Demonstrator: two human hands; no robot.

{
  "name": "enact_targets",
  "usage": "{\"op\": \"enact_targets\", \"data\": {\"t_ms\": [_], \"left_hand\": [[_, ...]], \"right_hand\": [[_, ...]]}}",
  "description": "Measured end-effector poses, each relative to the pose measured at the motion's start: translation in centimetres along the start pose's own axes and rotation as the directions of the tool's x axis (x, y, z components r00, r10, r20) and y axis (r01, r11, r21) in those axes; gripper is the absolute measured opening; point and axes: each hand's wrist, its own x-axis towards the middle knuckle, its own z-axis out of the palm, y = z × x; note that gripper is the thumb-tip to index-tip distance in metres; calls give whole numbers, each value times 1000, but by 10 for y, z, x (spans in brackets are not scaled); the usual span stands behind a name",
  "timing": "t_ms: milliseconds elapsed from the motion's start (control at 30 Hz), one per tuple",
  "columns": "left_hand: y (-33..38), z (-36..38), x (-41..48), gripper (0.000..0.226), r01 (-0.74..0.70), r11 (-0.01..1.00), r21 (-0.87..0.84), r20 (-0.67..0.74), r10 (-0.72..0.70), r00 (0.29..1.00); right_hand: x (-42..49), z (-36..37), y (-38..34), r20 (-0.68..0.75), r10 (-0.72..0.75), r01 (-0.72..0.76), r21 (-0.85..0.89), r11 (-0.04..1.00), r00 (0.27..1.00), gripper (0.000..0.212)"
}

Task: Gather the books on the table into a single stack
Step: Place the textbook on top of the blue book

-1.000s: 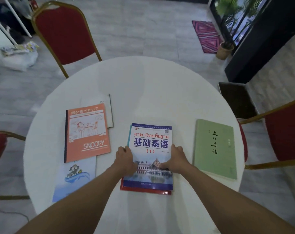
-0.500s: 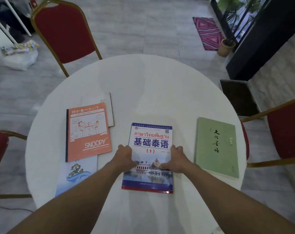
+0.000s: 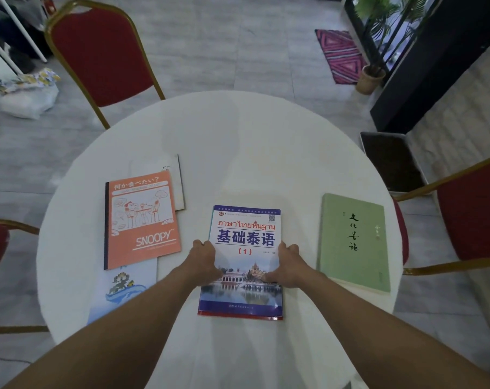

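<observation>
White cloth covers the round counter [image 3: 238, 153], and at its near middle both hands press in on a small pile. The left hand [image 3: 205, 261] is closed on the left edge of the blue Thai textbook [image 3: 245, 262], thumb on the cover; the right hand [image 3: 287, 265] is closed on the right edge in the same way. A red edge [image 3: 239, 315] shows under the textbook at its near end and a thin teal edge along its upper left, so at least one book likely lies beneath, not quite flush.

The step in hand looks like squaring this pile. To do it well, squeeze the long sides together, then tap the near end so that the red edge goes under.

Outward, four books remain loose: the orange Snoopy notebook [image 3: 141, 220] to the left, overlapping a white book [image 3: 175, 181] behind it and a pale blue book [image 3: 120, 290] in front; the green book [image 3: 354, 242] lies apart to the right, its near right corner close to the counter's rim. The pale blue book also reaches the near left rim. Open cloth lies beyond the pile, so slide books inward, not toward the rims.
</observation>
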Motion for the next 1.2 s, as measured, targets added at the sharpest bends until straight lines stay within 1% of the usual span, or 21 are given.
{"op": "enact_targets", "data": {"t_ms": [133, 200, 233, 267, 333, 400, 467, 500, 600, 667, 733, 800, 867, 933, 967, 1033, 1067, 1100, 1200], "left_hand": [[-3, -6, 0, 77, -10, 1000, 8, 39, 10, 999], [-8, -12, 0, 74, -14, 1000, -8, 43, 14, 999], [-12, -16, 0, 70, -21, 1000, -10, 23, 21, 1000], [-17, -20, 0, 66, -31, 999, -6, -14, 31, 999], [-29, -31, -3, 65, -23, 1000, 8, -102, 24, 995], [-45, -44, -5, 64, -2, 1000, -1, -159, 2, 987], [-65, -58, -4, 60, 15, 999, -49, -196, -25, 980], [-76, -64, -3, 57, 20, 997, -78, -214, -37, 976], [-104, -81, -2, 54, 59, 991, -118, -265, -88, 960], [-122, -90, 0, 53, 104, 987, -123, -333, -140, 932], [-139, -97, 2, 51, 160, 975, -155, -388, -209, 898], [-156, -101, 6, 47, 205, 958, -200, -406, -271, 873], [-168, -103, 11, 42, 240, 934, -266, -384, -331, 862], [-174, -102, 16, 37, 240, 922, -304, -386, -349, 854], [-178, -103, 20, 38, 236, 920, -314, -397, -353, 847], [-181, -106, 26, 43, 243, 906, -345, -402, -377, 835], [-181, -108, 29, 45, 265, 885, -382, -384, -413, 825], [-181, -112, 32, 47, 299, 849, -436, -346, -465, 815], [-180, -121, 35, 48, 367, 722, -586, -218, -577, 787]], "right_hand": [[0, -2, -4, -12, 22, -22, 30, 999, 1000, 97], [1, -5, -11, -87, 35, -28, 84, 996, 996, 96], [2, -8, -15, -144, 30, -16, 95, 995, 989, 94], [4, -10, -20, -204, 14, 3, 82, 997, 979, 92], [6, -14, -34, -306, -50, 51, -5, 999, 951, 87], [8, -14, -53, -341, -125, 93, -108, 990, 932, 78], [14, -8, -74, -305, -181, 135, -166, 977, 935, 73], [17, -3, -86, -276, -200, 160, -161, 974, 940, 72], [26, 17, -121, -168, -275, 262, -95, 960, 947, 67], [33, 30, -147, -113, -315, 313, -37, 949, 942, 65], [40, 44, -172, -70, -314, 316, 17, 949, 947, 64], [49, 56, -194, -33, -303, 304, 53, 951, 953, 66], [57, 66, -212, -20, -276, 277, 83, 957, 961, 68], [63, 74, -222, -26, -244, 245, 128, 961, 969, 60], [67, 79, -227, -26, -234, 235, 138, 962, 972, 57], [79, 90, -232, -33, -212, 215, 148, 965, 977, 61], [85, 94, -233, -38, -200, 203, 159, 966, 979, 64], [88, 96, -235, -44, -194, 198, 171, 965, 980, 63], [86, 92, -238, -54, -148, 156, 210, 965, 988, 42]]}}
